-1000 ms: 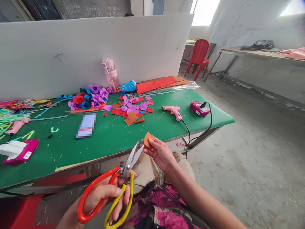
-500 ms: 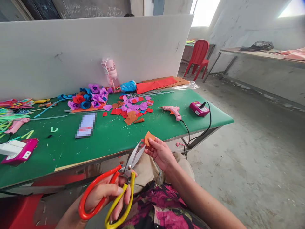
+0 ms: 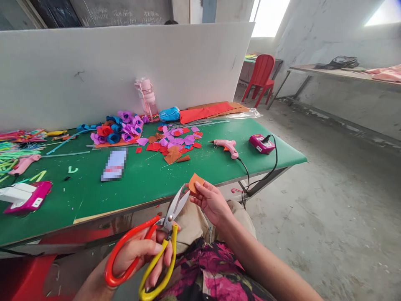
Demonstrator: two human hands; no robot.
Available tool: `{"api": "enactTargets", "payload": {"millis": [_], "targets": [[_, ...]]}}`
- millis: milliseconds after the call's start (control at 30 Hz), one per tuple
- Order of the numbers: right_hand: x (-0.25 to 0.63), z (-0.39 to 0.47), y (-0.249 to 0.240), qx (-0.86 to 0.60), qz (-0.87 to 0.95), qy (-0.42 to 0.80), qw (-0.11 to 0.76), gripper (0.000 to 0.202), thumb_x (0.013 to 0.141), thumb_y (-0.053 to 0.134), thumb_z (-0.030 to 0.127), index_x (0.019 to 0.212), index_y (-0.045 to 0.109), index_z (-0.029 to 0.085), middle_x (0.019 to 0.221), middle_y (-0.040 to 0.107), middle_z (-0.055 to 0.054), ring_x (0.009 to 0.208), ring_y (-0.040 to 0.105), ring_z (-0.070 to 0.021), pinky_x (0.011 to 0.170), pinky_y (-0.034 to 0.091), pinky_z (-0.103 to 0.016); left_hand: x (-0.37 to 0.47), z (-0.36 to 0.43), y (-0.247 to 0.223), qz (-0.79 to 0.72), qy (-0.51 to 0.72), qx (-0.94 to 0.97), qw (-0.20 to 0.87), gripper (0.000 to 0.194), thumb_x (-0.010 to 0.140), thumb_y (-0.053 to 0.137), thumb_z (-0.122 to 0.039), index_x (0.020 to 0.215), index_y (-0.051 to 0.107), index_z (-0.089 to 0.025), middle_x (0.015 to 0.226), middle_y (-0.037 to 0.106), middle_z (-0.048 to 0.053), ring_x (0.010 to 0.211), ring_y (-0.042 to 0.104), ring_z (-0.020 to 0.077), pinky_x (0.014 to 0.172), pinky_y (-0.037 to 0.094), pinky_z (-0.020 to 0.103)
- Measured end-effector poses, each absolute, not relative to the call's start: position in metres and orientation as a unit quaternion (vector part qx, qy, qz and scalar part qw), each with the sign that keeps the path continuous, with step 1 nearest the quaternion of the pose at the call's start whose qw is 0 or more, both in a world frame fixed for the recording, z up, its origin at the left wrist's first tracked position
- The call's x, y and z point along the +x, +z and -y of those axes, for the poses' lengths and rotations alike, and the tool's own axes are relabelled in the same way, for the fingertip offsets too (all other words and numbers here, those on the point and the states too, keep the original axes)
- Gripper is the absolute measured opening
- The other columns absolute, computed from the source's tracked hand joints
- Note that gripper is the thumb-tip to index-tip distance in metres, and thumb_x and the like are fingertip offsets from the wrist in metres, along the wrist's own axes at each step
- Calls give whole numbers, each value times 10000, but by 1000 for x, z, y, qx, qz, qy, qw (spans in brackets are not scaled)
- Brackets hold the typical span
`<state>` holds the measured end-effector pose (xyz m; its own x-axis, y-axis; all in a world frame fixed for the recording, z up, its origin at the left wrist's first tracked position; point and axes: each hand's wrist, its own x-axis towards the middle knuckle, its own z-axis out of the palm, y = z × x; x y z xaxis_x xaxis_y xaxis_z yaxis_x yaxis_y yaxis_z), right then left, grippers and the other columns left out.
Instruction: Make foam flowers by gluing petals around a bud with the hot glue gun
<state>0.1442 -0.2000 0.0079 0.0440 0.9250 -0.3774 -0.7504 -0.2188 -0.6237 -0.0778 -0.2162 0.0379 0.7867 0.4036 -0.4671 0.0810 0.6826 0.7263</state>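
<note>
My left hand (image 3: 142, 253) is wrapped round the handles of a pair of scissors (image 3: 171, 218), one handle red and one yellow. The blades point up and stand partly apart. Between the thumb and fingers of my right hand (image 3: 213, 202) is a small orange paper piece (image 3: 195, 182) with a rounded edge. The blade tips are just left of this piece, near my right fingertips. Purple, red and brown petals (image 3: 172, 155) lie loose on the green table (image 3: 150, 179) beyond my hands.
A pink glue gun (image 3: 229, 147) and a magenta power socket (image 3: 262, 143) with cables sit at the right. Paper flowers (image 3: 114, 130), a phone (image 3: 114, 164) and a second socket (image 3: 34, 200) lie further left. A pink bottle (image 3: 147, 98) stands by a white board (image 3: 109, 67).
The scissor blades have moved slightly left, away from the orange piece, and look a little less open. My right hand keeps its hold on the piece.
</note>
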Motion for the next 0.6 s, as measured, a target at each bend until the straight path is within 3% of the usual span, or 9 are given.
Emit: {"api": "enactTargets", "payload": {"millis": [300, 600], "targets": [[140, 203, 6, -379, 188, 660, 621, 368, 649, 784, 391, 902, 630, 172, 812, 706, -24, 617, 618, -85, 546, 535, -178, -69, 216, 38, -298, 124, 371, 870, 553, 745, 529, -214, 1291, 471, -150, 766, 657, 83, 407, 580, 120, 371, 416, 179], [143, 203, 9, -415, 194, 625, 632, 392, 628, 801, 379, 894, 610, 162, 803, 704, -26, 653, 644, -106, 544, 519, -183, -68, 219, 39, -300, 137, 370, 869, 558, 740, 527, -213, 1292, 483, -147, 753, 654, 82, 401, 569, 116, 361, 405, 176]]}}
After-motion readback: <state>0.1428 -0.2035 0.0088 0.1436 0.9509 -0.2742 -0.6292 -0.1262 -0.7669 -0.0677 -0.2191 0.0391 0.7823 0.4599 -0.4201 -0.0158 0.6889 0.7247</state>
